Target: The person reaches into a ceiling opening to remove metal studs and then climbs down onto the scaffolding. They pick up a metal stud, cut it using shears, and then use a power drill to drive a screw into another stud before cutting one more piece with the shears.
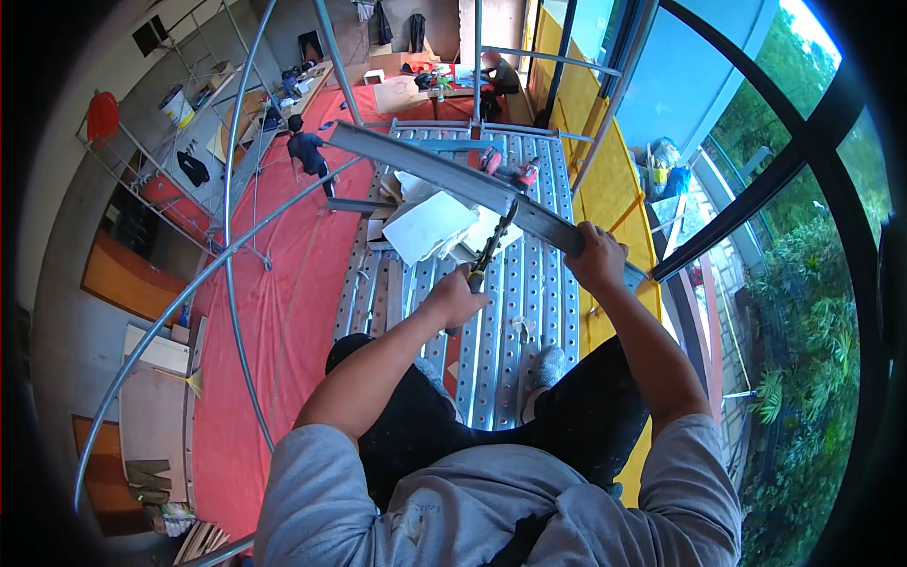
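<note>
My left hand is wrapped round the handles of metal snips. Their jaws reach up to the near edge of a long grey metal channel, about midway along it. The channel's right end is gripped by my right hand, and its other end slants up to the far left. Behind the channel, broken white board pieces lie on the perforated scaffold deck. Two red power tools rest on the deck beyond it.
Grey scaffold tubes cross at my left. Red sheeting covers the floor below, where a person is walking. Another person is at the far end. Yellow panels and windows line the right.
</note>
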`<act>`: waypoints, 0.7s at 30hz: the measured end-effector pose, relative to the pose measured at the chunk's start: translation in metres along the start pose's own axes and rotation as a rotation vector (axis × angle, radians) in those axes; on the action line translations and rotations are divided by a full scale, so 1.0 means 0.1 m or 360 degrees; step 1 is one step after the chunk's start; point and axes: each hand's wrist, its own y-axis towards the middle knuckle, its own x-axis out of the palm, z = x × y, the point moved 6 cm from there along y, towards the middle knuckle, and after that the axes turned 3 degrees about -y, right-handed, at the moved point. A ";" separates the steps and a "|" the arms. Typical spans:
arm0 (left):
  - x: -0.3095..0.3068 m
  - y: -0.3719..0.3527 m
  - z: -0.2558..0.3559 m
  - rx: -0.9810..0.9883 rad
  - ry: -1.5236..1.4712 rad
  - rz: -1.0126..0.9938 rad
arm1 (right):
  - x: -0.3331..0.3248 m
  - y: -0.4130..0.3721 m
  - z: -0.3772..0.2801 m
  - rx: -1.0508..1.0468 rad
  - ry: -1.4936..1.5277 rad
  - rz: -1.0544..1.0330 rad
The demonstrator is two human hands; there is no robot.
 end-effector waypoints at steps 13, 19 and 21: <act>0.18 0.03 -0.11 -0.0005 -0.0030 0.0132 | 0.04 -0.02 0.03 -0.0030 -0.0006 0.0007; 0.20 0.15 -0.13 0.0027 -0.0106 0.0089 | 0.05 0.05 0.01 -0.0027 -0.0022 0.0018; 0.19 0.11 -0.12 0.0038 -0.0103 0.0133 | 0.03 0.05 0.02 -0.0007 -0.0025 -0.0018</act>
